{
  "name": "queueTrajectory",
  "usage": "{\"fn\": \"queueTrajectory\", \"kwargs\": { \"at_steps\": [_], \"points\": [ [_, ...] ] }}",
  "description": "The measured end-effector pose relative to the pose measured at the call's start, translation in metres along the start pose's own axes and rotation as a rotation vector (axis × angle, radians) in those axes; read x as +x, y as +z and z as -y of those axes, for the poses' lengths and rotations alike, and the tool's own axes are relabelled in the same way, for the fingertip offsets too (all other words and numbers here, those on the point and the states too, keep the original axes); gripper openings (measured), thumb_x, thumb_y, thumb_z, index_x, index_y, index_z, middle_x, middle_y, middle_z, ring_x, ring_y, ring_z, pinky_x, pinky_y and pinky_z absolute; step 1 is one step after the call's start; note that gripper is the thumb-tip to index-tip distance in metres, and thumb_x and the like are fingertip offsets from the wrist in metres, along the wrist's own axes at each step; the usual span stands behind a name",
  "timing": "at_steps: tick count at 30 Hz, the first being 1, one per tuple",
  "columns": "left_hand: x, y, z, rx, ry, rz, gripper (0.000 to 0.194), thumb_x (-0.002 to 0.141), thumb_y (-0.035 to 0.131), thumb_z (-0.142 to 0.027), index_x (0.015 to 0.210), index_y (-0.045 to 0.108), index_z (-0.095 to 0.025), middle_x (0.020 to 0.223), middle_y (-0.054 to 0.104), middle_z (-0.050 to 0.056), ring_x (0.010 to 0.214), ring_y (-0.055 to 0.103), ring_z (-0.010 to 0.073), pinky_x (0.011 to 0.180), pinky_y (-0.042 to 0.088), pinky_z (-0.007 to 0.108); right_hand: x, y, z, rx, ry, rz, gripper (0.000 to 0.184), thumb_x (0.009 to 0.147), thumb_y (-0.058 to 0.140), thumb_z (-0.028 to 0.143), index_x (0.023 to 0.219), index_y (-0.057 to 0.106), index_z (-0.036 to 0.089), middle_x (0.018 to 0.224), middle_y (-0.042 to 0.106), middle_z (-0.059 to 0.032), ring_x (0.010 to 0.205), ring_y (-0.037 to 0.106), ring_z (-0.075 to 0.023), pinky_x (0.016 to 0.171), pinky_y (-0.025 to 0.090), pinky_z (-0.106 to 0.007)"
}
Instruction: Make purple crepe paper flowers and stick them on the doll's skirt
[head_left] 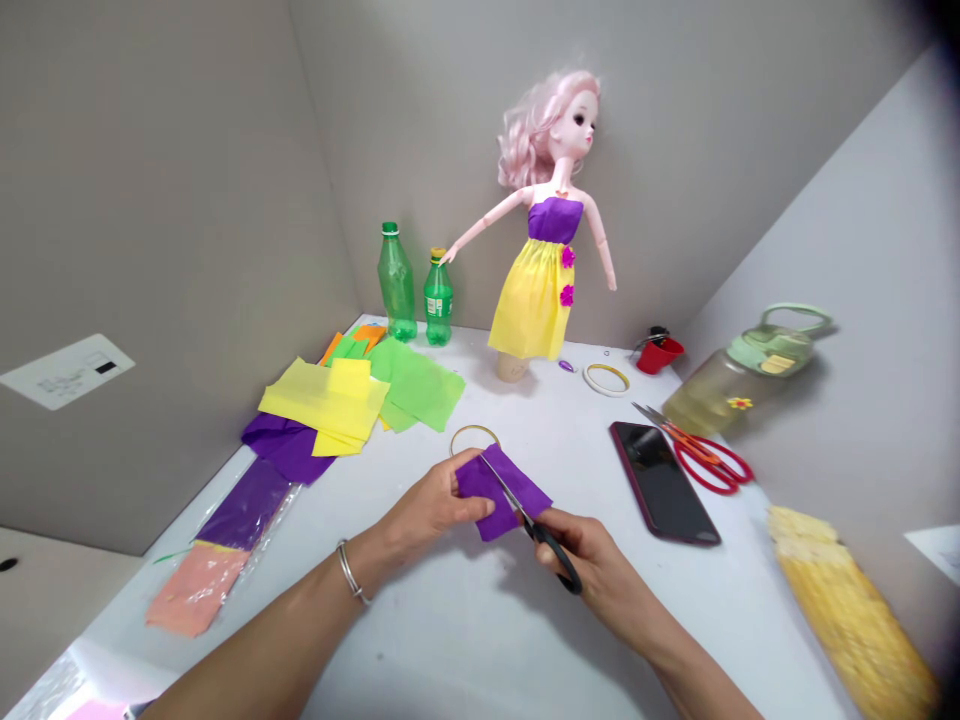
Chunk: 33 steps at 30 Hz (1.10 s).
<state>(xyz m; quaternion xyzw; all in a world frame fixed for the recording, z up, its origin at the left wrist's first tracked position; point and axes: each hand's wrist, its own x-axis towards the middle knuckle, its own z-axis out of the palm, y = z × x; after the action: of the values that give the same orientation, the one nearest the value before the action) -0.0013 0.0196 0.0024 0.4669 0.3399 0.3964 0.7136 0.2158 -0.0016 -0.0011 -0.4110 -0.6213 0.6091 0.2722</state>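
Note:
My left hand (448,497) pinches a small piece of purple fabric (507,477) by its left side, thumb on top. In my right hand (583,553) is a pair of black-handled scissors (551,548). Their metal blades lie across the purple piece, reaching from its lower right toward its top left corner. Just beyond my left fingers a thin gold bangle (475,430) rests on the white table (420,640). Behind it stands a pink-haired doll (555,215) in a purple top and a yellow skirt with two magenta flowers.
Coloured sheets (326,400) and a plastic packet (244,510) lie left. Two green bottles (396,285) stand at the back. To the right are a phone (664,485), red-handled scissors (712,462), a white bangle (606,380), a red cup (661,353) and a water bottle (739,380).

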Motion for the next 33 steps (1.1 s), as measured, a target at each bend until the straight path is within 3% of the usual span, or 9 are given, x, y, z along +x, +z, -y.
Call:
{"fn": "queueTrajectory", "kwargs": {
  "at_steps": [12,22,27,33],
  "points": [
    [0.002,0.000,-0.001,-0.003,0.023,-0.229,0.032,0.076,0.075,-0.030,0.103,0.062,-0.017,0.100,0.063,0.004,0.091,0.056,0.0172,0.082,0.043,0.029,0.003,0.001,-0.007,0.050,0.019,0.025,0.052,0.075,0.065,0.067,0.077,0.054,0.016,0.061,0.030,0.0073,0.055,0.025,-0.0084,0.049,0.021,-0.023],
    [0.001,0.001,-0.002,0.002,0.021,-0.193,0.028,0.077,0.073,-0.026,0.101,0.062,-0.017,0.097,0.064,0.003,0.089,0.056,0.0161,0.080,0.043,0.027,-0.002,0.003,-0.001,0.086,0.024,0.117,0.061,0.073,0.062,0.074,0.091,0.058,0.015,0.063,0.035,0.0062,0.057,0.028,-0.0096,0.051,0.024,-0.023],
    [0.000,0.001,-0.003,-0.007,0.008,-0.162,0.031,0.075,0.074,-0.026,0.102,0.062,-0.017,0.095,0.064,0.003,0.088,0.056,0.0159,0.079,0.043,0.027,0.000,0.001,-0.001,0.094,-0.003,0.132,0.054,0.077,0.063,0.069,0.087,0.058,0.015,0.065,0.035,0.0056,0.059,0.028,-0.0096,0.052,0.023,-0.023],
    [0.000,0.000,-0.002,-0.003,0.020,-0.168,0.031,0.075,0.074,-0.025,0.103,0.062,-0.019,0.094,0.063,0.002,0.085,0.055,0.0144,0.077,0.043,0.025,0.000,0.002,0.002,0.114,0.012,0.124,0.057,0.075,0.066,0.067,0.097,0.063,0.015,0.067,0.038,0.0050,0.059,0.028,-0.0095,0.053,0.024,-0.023]
  ]
}}
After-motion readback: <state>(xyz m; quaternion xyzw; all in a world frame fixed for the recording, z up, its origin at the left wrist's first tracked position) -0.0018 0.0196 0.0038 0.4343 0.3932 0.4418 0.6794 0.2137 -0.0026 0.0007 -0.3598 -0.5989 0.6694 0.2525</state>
